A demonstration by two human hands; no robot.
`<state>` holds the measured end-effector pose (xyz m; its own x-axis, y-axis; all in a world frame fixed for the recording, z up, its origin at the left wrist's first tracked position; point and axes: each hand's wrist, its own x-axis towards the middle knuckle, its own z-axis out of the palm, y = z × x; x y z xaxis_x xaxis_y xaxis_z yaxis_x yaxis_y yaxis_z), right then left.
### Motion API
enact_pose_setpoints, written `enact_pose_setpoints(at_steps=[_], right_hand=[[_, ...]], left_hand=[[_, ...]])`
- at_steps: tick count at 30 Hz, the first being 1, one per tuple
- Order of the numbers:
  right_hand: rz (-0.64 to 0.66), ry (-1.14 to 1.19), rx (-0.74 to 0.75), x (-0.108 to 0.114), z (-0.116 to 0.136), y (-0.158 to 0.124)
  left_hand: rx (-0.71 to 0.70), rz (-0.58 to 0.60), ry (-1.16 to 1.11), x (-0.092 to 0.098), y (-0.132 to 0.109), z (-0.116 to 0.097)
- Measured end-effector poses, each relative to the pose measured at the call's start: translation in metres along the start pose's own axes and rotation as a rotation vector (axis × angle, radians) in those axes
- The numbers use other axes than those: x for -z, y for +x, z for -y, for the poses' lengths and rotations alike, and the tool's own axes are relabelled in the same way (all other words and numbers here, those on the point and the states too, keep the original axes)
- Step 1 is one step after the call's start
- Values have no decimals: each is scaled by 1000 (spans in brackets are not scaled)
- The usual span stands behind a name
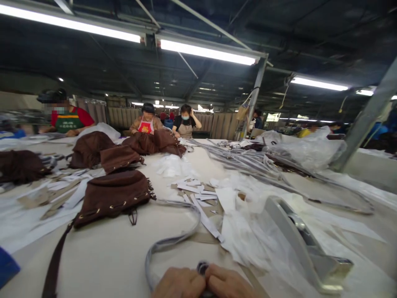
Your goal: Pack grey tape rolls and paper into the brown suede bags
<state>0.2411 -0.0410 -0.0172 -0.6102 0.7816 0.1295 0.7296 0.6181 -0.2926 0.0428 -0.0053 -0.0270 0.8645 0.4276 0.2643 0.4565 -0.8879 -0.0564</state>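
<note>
Since my left grip [180, 283] and right grip [229, 283] are both pinched tight on a small, dark, rounded piece [203, 267], bottom-centre, fingers hide most of it; can't tell the material, or if it rests on the pale, smooth-looking worktop [120, 256].

Best way, IMO: thumbs close together, even pressure from L & R, piece kept square btwn them. I'd also mind the long, grey, cord-like strap [169, 241] looping just left of my grip, b/c it could snag; can't tell if it joins the piece.

Worktop's v. cluttered: dark brown, soft-looking bag w/ gold-coloured eyelets [114, 194] ahead-left, more brown bags [93, 149] behind it, thin white strips [206, 218] straight ahead, then a grey metal wedge-shaped holder [291, 238] on the right, near rumpled clear plastic film [310, 149] further back.

Room's big, w/ a dark roof, bright fluorescent tubes [207, 51], a slanting grey post [256, 95] & three co-workers [147, 126] across the worktop.
</note>
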Motion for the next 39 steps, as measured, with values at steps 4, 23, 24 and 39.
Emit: enact_pose_setpoints(at_steps=[4, 23, 24, 39], right_hand=[[-1, -19, 35, 14, 5, -1], [-32, -92, -45, -1, 11, -3], [-16, -43, -26, 3, 11, -4], [61, 61, -43, 21, 16, -8]], left_hand=[[-47, 1, 50, 7, 5, 6], [57, 64, 17, 0, 1, -7], [3, 46, 13, 4, 0, -3], [-78, -50, -32, 20, -4, 2]])
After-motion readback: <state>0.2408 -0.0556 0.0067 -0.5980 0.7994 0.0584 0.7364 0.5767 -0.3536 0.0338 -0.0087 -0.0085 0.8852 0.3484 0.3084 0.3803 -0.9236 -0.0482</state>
